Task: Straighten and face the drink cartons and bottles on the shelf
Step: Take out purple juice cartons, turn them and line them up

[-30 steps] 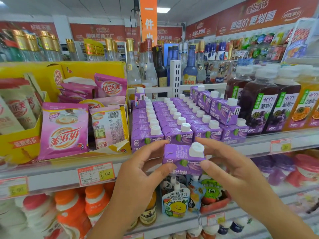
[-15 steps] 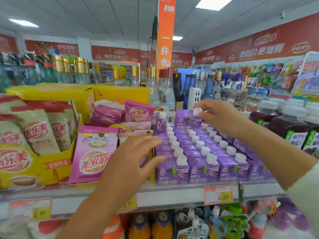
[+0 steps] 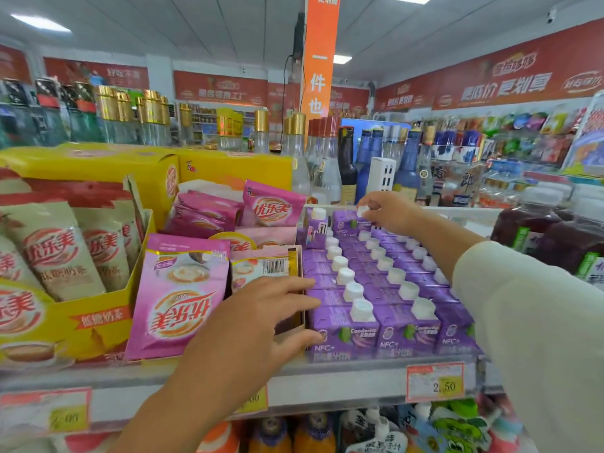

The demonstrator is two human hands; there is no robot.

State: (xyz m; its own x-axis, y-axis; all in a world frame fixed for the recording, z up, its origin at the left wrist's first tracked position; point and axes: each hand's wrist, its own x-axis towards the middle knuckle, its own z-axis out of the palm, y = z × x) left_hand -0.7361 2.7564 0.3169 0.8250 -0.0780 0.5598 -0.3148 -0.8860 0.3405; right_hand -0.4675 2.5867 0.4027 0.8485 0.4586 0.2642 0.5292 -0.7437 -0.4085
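Several small purple juice cartons (image 3: 376, 286) with white caps stand in three rows on the shelf (image 3: 343, 371). My right hand (image 3: 390, 212) reaches to the back of the rows and pinches the white cap of a purple carton (image 3: 348, 222) sitting on top of the rear cartons. Another carton (image 3: 315, 223) stands turned sideways at the back left. My left hand (image 3: 261, 317) has its fingers spread, and their tips touch the left side of the front-left carton (image 3: 341, 328). Dark juice bottles (image 3: 549, 233) stand to the right, partly behind my right sleeve.
Pink milk-tea pouches (image 3: 178, 295) in a yellow display box (image 3: 98, 325) crowd the shelf directly left of the cartons. Glass liquor bottles (image 3: 327, 165) stand behind the rows. Price tags (image 3: 434, 382) hang on the shelf edge; orange drink bottles (image 3: 271, 434) fill the shelf below.
My right hand carried one purple carton from the shelf front up to the back of the rows. My left hand let go of it and moved to the front-left carton's side.
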